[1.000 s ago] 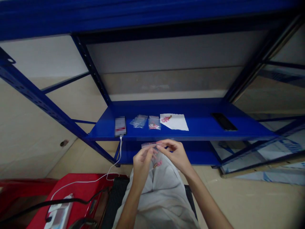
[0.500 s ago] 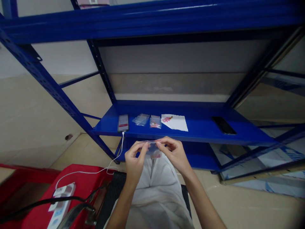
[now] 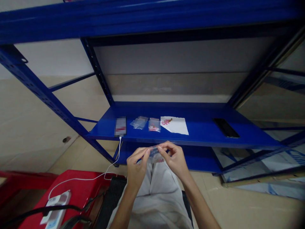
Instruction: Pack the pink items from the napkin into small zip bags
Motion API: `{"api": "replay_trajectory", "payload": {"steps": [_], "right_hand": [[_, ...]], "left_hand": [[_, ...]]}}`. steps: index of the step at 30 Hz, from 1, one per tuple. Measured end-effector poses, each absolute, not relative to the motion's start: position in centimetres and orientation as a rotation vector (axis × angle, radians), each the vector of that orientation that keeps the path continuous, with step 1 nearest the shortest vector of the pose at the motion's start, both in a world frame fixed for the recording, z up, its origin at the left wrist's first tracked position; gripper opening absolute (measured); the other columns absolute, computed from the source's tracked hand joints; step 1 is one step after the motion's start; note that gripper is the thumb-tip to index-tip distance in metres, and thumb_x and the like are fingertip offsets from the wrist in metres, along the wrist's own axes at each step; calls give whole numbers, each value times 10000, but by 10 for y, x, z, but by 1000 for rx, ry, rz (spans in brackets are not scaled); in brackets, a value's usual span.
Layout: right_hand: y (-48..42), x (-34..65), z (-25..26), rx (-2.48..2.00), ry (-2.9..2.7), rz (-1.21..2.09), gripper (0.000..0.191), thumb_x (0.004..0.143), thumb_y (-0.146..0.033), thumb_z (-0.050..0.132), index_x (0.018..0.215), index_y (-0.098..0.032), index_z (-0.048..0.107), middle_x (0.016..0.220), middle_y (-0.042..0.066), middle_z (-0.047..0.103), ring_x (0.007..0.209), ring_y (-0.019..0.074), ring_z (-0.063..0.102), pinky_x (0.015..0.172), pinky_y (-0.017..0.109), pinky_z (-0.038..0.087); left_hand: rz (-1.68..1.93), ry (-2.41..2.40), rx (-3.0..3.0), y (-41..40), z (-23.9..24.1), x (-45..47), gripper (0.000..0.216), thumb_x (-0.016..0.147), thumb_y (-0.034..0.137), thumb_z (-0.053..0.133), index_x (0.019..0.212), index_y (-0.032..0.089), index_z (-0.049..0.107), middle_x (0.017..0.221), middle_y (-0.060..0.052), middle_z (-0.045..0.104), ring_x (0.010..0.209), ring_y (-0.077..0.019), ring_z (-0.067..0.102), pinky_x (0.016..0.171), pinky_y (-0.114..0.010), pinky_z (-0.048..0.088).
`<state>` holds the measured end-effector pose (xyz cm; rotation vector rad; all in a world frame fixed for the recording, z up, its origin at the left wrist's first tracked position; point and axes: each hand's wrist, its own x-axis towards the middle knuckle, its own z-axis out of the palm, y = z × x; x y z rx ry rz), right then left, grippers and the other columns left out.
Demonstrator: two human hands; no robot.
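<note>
A small clear zip bag (image 3: 155,157) hangs between my hands above my lap, with some pink bits at its bottom. My left hand (image 3: 138,161) pinches the bag's top edge on the left. On the right, my right hand (image 3: 173,157) pinches the same edge between thumb and fingers. Beyond them on the blue shelf (image 3: 200,127) lies a filled zip bag (image 3: 154,125) of pink and red pieces. Beside it are several flat clear bags (image 3: 139,122). A white paper sheet (image 3: 177,125) carries a small heap of pink pieces (image 3: 166,121).
A phone (image 3: 120,126) on a white charging cable (image 3: 78,179) lies at the shelf's left. A black phone (image 3: 226,128) lies at its right. To my lower left, a red stool (image 3: 78,175) holds a white power strip (image 3: 57,206).
Both hands still pinch the bag's top edge; the bag has tilted, its right side now higher. The whole view has shifted slightly, with the shelf lower in the picture.
</note>
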<state>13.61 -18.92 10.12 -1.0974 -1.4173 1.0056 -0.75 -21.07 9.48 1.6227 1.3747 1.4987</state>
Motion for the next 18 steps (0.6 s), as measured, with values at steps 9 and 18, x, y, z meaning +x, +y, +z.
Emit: {"api": "replay_trajectory", "payload": {"steps": [9,18], "right_hand": [[-162,135,69,-1118,-1218,1215,246,710,-402,639,766,-165,676,742,52,661,566,119,540,411,181,424],[-154,136,52,-1100,-1222,1275,219,733,-395,625,748,-179,656,664,10,562,536,104,488,415,179,374]], "left_hand": [[1374,1369,1282,-176,68,-8,212,748,338,593,766,153,695,754,-55,685,733,-173,618,624,-238,469],[1351,1370,1357,-174,71,-1,216,799,314,535,813,162,687,745,-47,667,692,-158,604,639,-244,465]]}}
